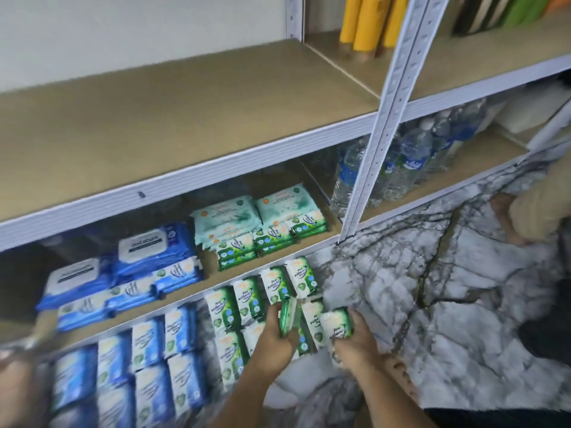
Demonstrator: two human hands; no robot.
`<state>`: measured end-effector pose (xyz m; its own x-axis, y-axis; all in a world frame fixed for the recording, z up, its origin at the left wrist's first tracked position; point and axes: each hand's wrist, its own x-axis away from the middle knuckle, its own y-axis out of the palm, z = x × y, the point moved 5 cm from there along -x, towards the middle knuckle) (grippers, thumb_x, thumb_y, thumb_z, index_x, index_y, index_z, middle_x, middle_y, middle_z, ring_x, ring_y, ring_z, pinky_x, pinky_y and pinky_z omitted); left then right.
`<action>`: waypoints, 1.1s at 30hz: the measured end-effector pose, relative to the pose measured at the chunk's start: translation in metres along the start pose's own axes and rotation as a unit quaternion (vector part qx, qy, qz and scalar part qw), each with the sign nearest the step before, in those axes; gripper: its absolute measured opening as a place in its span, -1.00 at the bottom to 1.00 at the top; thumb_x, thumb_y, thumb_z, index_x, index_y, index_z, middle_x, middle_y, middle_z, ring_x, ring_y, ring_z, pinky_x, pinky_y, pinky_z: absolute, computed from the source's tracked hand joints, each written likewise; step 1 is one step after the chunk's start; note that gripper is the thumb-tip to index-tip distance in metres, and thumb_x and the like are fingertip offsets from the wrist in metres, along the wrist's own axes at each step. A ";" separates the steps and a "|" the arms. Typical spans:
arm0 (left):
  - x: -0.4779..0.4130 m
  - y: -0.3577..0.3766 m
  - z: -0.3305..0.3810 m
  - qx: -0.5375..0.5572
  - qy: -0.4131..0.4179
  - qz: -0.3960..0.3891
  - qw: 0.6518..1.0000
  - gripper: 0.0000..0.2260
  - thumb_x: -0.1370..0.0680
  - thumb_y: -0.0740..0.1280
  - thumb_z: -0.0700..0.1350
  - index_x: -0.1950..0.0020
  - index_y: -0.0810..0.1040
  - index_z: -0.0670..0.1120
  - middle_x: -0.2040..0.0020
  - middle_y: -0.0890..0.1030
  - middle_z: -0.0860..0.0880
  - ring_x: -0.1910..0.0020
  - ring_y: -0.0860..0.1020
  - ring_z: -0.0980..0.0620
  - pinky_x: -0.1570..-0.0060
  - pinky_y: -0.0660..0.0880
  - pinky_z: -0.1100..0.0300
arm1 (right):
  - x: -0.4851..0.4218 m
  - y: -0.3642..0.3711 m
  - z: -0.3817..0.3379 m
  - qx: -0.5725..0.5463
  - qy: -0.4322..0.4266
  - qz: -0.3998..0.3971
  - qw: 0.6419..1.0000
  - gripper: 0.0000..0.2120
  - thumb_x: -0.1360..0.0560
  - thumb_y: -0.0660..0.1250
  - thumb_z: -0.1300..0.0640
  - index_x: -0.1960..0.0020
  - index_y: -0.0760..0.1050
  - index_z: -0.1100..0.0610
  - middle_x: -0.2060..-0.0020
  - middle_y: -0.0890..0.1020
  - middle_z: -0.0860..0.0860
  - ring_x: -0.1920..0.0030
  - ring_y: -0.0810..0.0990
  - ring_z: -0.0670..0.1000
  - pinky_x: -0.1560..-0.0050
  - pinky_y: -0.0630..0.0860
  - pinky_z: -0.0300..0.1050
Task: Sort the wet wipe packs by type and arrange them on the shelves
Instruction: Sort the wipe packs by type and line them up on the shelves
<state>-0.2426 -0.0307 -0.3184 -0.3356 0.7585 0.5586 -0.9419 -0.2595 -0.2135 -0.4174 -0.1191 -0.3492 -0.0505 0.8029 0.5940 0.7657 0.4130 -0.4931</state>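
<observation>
1. Hands come first, lowest in view: my left hand (273,339) has its fingers curled round a green pack (289,318), which stands on its edge just above the floor (448,273).
2. My right hand (355,342) grips a second green pack (337,326) with the printed face turned to me. The two packs are just beside each other.
3. Under and around both hands, more green packs (247,299) lie in rows on the marble-patterned floor, close in front of the shelf unit.
4. To the left of them, blue packs (151,353) lie in rows on the same floor. This part is blurred, so I cannot read the print.
5. Behind these is the lowest shelf (208,264). On its left side are large blue packs (148,248) with white lids, and small blue packs (136,291) lie in front of them at the edge.
6. On the right side of this shelf are pale teal packs (225,217), with small green packs (238,248) stacked in a row in front of them.
7. Farther right, past the white post (380,125), water bottles (411,162) stand upright together at the same level.
8. Above is the brown board of the upper shelf (185,118).
9. Farthest away, at the top, yellow rolls (364,23) stand upright on the neighbouring board.
</observation>
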 end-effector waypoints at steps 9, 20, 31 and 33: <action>0.080 -0.037 -0.002 0.090 0.033 0.001 0.995 -0.28 -0.58 0.15 -0.46 -0.55 0.10 0.21 -0.30 0.42 0.12 0.09 0.55 0.18 0.28 0.46 0.34 | 0.058 -0.012 -0.036 -0.008 -0.092 -0.088 0.992 -0.07 -0.42 0.26 0.49 -0.58 0.15 -0.23 -0.35 0.51 -0.10 0.12 0.66 -0.08 0.18 0.65 -0.15; 0.107 -0.051 0.006 0.103 0.070 0.023 0.992 -0.32 -0.45 0.55 -0.27 -0.37 0.30 0.20 -0.37 0.45 -0.13 0.32 0.58 0.15 0.32 0.50 0.28 | 0.069 -0.012 -0.029 -0.047 -0.098 -0.119 0.987 -0.17 -0.31 0.42 0.56 -0.41 0.43 -0.11 -0.19 0.65 0.08 0.05 0.72 0.04 0.21 0.63 -0.05; 0.099 -0.060 0.012 0.060 0.052 0.097 0.992 -0.50 -0.50 0.52 -0.19 -0.35 0.46 0.11 0.07 0.54 0.03 0.38 0.55 0.14 0.41 0.47 0.31 | 0.055 -0.020 -0.031 -0.068 -0.103 -0.087 0.989 -0.17 -0.30 0.49 0.53 -0.44 0.47 -0.04 0.04 0.74 0.04 0.09 0.72 0.04 0.13 0.65 -0.06; 0.093 -0.059 0.014 0.046 0.047 0.093 0.994 -0.53 -0.52 0.49 -0.22 -0.33 0.45 0.13 0.07 0.56 0.01 0.44 0.54 0.19 0.43 0.47 0.30 | 0.052 -0.024 -0.034 -0.076 -0.103 -0.082 0.988 -0.17 -0.30 0.49 0.54 -0.44 0.47 -0.02 0.07 0.74 0.05 0.10 0.72 0.05 0.11 0.65 -0.05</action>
<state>-0.2186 0.0467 -0.2433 -0.5041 0.7437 0.4391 -0.8632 -0.4498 -0.2292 -0.4165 -0.1023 -0.2850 -0.2992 0.8070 0.5091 0.8231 0.4882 -0.2901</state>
